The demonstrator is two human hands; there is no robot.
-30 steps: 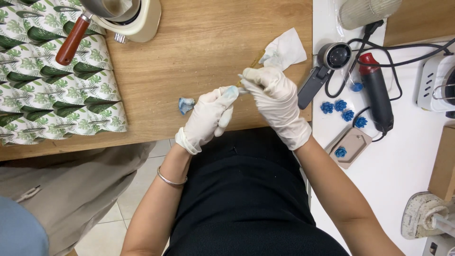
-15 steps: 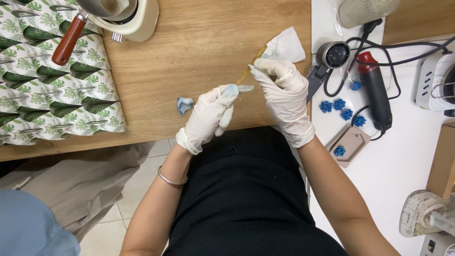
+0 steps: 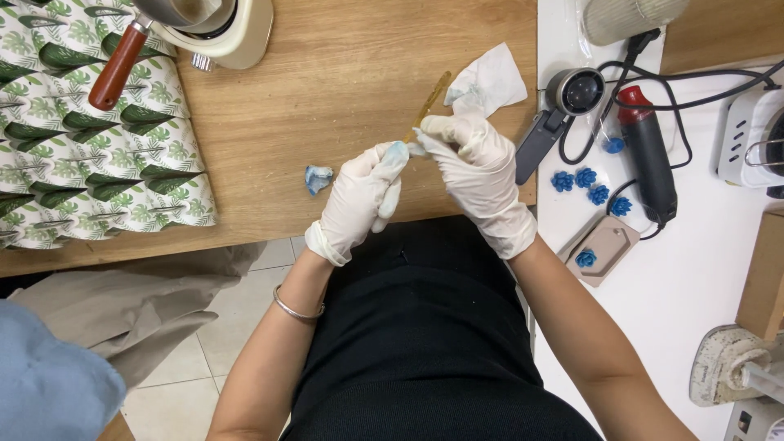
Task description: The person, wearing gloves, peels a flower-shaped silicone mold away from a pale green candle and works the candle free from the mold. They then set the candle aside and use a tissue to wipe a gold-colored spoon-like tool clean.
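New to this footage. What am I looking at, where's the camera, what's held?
There is no machine here: a person works with two hands in white gloves. The single picture comes from a camera worn on the person's head, looking straight down at a wooden table and their lap.

The right hand has its grip on a thin yellowish stick that points away from the body. The left hand pinches a small blue-stained wad against the stick's near end.

On the wood lie a blue-stained crumpled scrap and a white tissue. A leaf-patterned cloth is at the left. On the white surface to the right are small blue flower shapes, a tan mould and a red-and-black corded tool.
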